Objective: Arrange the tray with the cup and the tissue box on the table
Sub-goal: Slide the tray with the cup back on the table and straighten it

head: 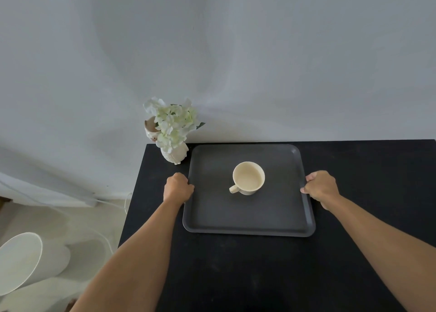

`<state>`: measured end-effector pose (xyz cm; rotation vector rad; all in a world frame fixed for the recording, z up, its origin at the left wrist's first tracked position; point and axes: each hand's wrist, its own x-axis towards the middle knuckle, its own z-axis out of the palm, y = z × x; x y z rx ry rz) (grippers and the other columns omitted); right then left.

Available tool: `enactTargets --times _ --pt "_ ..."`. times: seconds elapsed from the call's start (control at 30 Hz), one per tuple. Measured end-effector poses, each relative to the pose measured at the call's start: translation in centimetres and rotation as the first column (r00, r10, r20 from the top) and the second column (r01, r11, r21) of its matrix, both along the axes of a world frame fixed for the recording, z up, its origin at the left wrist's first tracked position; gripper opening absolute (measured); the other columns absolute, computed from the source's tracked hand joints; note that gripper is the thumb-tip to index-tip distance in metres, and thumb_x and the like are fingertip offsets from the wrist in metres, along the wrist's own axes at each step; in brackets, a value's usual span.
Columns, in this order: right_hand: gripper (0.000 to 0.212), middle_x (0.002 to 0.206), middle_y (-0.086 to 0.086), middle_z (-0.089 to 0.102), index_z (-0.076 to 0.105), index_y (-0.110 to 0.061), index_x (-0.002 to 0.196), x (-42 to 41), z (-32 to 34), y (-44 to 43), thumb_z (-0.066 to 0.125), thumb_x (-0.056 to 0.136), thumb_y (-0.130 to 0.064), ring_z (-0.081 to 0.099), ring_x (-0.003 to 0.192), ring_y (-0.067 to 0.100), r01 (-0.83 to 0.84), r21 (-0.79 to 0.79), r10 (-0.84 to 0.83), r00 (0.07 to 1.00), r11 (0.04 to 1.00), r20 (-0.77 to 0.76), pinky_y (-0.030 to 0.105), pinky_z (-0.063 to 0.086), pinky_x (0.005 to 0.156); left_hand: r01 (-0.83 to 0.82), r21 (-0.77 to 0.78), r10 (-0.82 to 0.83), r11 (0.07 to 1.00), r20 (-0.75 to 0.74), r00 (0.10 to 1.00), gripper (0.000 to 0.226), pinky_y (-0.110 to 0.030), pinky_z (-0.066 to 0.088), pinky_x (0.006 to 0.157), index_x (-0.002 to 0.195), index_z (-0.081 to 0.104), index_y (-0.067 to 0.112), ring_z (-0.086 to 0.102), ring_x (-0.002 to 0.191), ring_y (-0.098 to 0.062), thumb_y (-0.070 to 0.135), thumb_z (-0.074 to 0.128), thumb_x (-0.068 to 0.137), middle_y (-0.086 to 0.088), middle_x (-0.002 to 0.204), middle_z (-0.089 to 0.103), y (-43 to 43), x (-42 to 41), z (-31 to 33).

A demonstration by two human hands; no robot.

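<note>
Dark grey tray [247,217] sits flat toward the back of the black tabletop [236,276], with a cream cup [248,178] upright near its middle, handle pointing front-left. Left hand [178,187] is clamped on the tray's left rim, right hand [320,187] on the right rim. White flower vase [173,132] stands just beside the tray's back-left corner.

Flower vase [173,137], white bin [26,262]

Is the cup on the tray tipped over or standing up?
Standing up. The cup sits on the tray, its round mouth facing up.
</note>
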<state>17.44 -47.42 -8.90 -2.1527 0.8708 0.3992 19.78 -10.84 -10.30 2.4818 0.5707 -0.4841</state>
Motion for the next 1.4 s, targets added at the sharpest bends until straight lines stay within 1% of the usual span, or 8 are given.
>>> enactTargets --times 0.13,0.27,0.67,0.83,1.03,1.2,1.33,1.4 --pt "0.048 0.123 0.024 0.063 0.060 0.004 0.124 0.3 -0.1 0.0 0.072 0.078 0.009 0.061 0.112 0.037 0.001 -0.004 -0.001 1.000 1.000 0.004 0.042 0.051 0.094 0.007 0.015 -0.006 1.000 -0.006 1.000 0.022 -0.037 0.055 0.063 0.064 0.056 0.006 0.059 0.062 -0.031 0.013 0.066 0.082 -0.008 0.067 0.057 0.0 0.6 -0.2" --pt "0.048 0.123 0.025 0.063 0.059 0.005 0.125 0.6 -0.1 0.0 0.071 0.079 0.009 0.061 0.113 0.037 -0.001 -0.001 0.001 1.000 1.000 0.006 0.042 0.051 0.094 0.013 0.025 -0.013 1.000 0.007 1.000 0.026 -0.033 0.047 0.057 0.061 0.052 0.006 0.054 0.059 -0.030 0.012 0.065 0.082 -0.007 0.062 0.053 0.0 1.0 -0.5" --pt "0.048 0.125 0.024 0.062 0.059 0.006 0.125 1.4 -0.4 -0.1 0.071 0.079 0.009 0.059 0.116 0.038 -0.009 -0.007 0.009 1.000 1.000 0.026 0.041 0.048 0.096 0.000 0.032 0.000 1.000 0.015 1.000 0.027 -0.030 0.041 0.051 0.061 0.046 0.007 0.048 0.054 -0.026 0.010 0.064 0.082 -0.006 0.063 0.048 0.0 1.5 -0.8" --pt "0.046 0.120 0.024 0.064 0.061 0.005 0.123 1.7 -0.5 -0.3 0.072 0.078 0.009 0.062 0.112 0.037 -0.015 -0.010 0.015 1.000 1.000 0.021 0.043 0.052 0.095 0.001 0.034 -0.002 0.999 0.013 1.000 0.032 -0.029 0.041 0.049 0.059 0.045 0.007 0.046 0.050 -0.022 0.011 0.065 0.083 -0.005 0.061 0.047 -0.1 1.7 -0.9" --pt "0.049 0.123 0.024 0.063 0.059 0.004 0.125 1.8 -0.6 -0.4 0.072 0.077 0.010 0.061 0.114 0.037 -0.014 -0.001 0.014 1.000 1.000 0.012 0.040 0.049 0.093 0.003 0.052 -0.003 0.999 -0.002 1.000 0.025 -0.032 0.046 0.055 0.065 0.052 0.004 0.051 0.055 -0.026 0.012 0.065 0.084 -0.007 0.065 0.052 -0.2 1.7 -0.8" --pt "0.050 0.123 0.023 0.063 0.059 0.004 0.126 1.8 -0.4 -0.6 0.073 0.078 0.007 0.061 0.114 0.036 -0.047 0.009 0.047 0.999 0.999 0.007 0.041 0.050 0.096 0.010 0.077 -0.011 0.997 0.020 1.000 0.030 -0.031 0.045 0.052 0.061 0.049 0.005 0.051 0.055 -0.024 0.014 0.066 0.085 -0.008 0.065 0.053 -0.3 1.6 -0.8" --pt "0.057 0.125 0.022 0.063 0.056 0.005 0.129 1.5 0.1 -0.8 0.077 0.077 -0.002 0.060 0.116 0.035 -0.110 0.022 0.110 0.994 0.994 -0.001 0.043 0.050 0.098 -0.004 0.099 0.002 0.995 0.022 1.000 0.024 -0.036 0.047 0.061 0.072 0.057 0.003 0.058 0.070 -0.032 0.021 0.061 0.087 -0.017 0.082 0.064 -0.7 0.9 0.0" --pt "0.055 0.123 0.021 0.063 0.056 0.005 0.127 1.1 0.5 -0.7 0.078 0.078 -0.009 0.060 0.115 0.035 -0.132 0.025 0.133 0.991 0.991 -0.002 0.039 0.049 0.092 -0.015 0.116 0.014 0.993 0.012 1.000 0.022 -0.036 0.045 0.064 0.081 0.059 0.002 0.058 0.075 -0.032 0.023 0.061 0.088 -0.016 0.090 0.064 -0.8 0.0 0.4"
